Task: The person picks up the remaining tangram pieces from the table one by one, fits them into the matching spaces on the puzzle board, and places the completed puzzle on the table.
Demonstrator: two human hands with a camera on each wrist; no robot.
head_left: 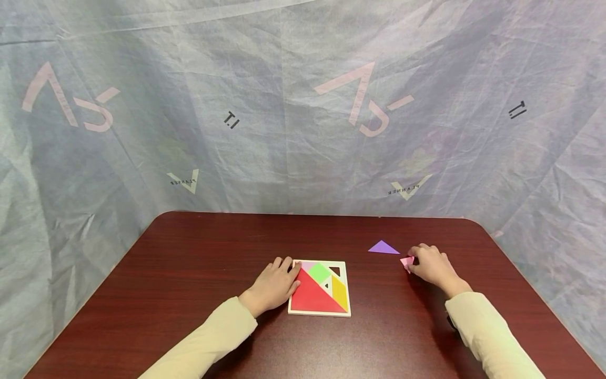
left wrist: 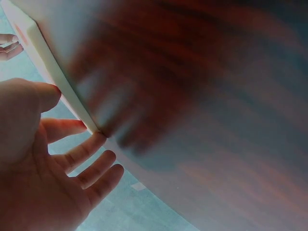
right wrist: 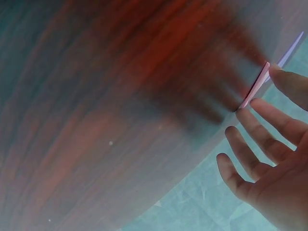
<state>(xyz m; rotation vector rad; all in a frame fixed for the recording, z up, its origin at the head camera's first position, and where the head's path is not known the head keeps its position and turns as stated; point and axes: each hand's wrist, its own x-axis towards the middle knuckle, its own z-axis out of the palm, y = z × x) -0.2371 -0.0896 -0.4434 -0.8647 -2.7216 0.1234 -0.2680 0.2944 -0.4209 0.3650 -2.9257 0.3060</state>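
A square white tangram tray (head_left: 319, 315) lies on the table, holding a large red triangle (head_left: 310, 295), a green square (head_left: 319, 272), a yellow parallelogram (head_left: 339, 292) and a lilac piece (head_left: 309, 265). Two bare white recesses with dark holes show at its right side. My left hand (head_left: 272, 284) rests against the tray's left edge, thumb and fingertips touching the rim with the fingers loosely extended. Off to the right, my right hand (head_left: 433, 266) pinches a pink triangle piece (head_left: 406, 262) between thumb and fingertips, tilted up near the tabletop. A purple triangle (head_left: 383, 247) lies flat just beyond it.
The dark red wooden table (head_left: 213, 247) has rounded far corners. Behind and beside it hangs a grey printed cloth (head_left: 284, 147). Both forearms, in cream sleeves (head_left: 490, 329), reach in from the near side.
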